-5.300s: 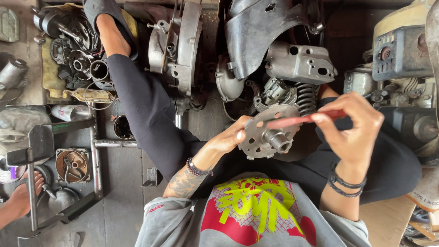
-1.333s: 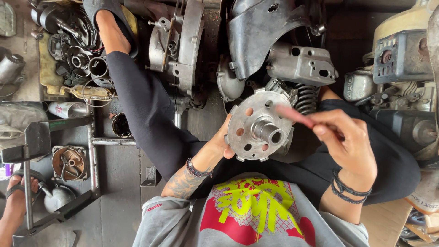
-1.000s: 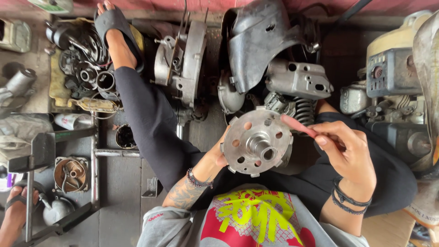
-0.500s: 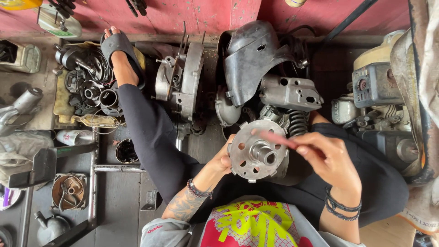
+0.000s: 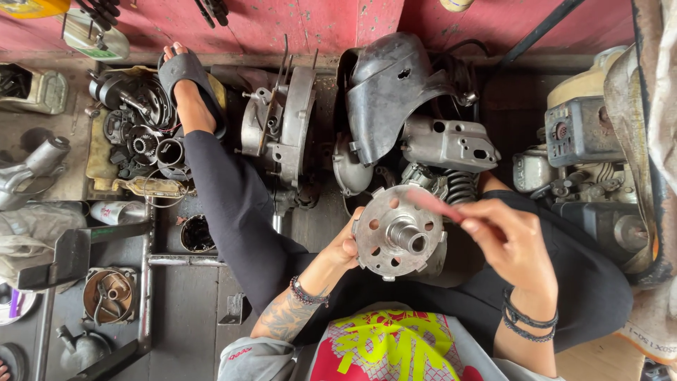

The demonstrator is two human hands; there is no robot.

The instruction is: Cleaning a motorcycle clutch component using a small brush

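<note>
Hands raised, perhaps gripping disc

dull grey metal disc, matt red strip

White printed sack w/ black lettering, bottom-right corner, beside dark engine.
</note>
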